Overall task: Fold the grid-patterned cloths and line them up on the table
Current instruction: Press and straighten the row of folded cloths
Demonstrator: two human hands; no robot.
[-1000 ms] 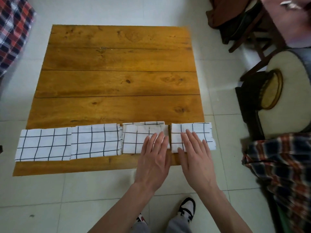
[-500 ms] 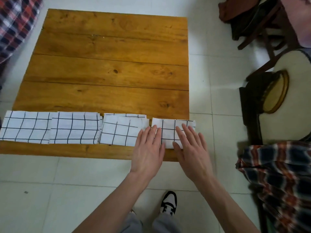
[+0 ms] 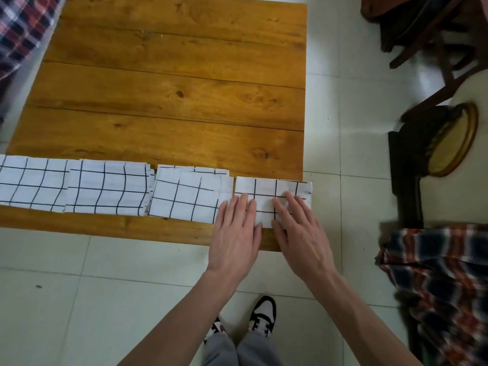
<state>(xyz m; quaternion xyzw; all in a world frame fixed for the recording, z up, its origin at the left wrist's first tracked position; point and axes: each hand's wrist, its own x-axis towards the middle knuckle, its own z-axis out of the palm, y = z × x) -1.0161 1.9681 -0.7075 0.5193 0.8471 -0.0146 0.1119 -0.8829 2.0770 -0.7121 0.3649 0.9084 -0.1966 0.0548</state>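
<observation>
Several folded white cloths with a black grid lie in a row along the near edge of the wooden table. The rightmost cloth sits at the table's right corner and hangs slightly past the right edge. My left hand lies flat with its fingers spread across the cloth's left edge and the gap beside it. My right hand presses flat on that cloth's right half. To the left lie the third cloth, the second cloth and the leftmost cloth, which is cut off by the frame.
A dark wooden chair with a round cushion stands right of the table. Plaid fabric lies at the lower right, more plaid fabric at the upper left. My shoes stand on the white tiled floor below the table edge.
The view has shifted so the table sits further left and higher. Both hands stay flat on the row's right end, the left one now reaching onto the rightmost cloth.
</observation>
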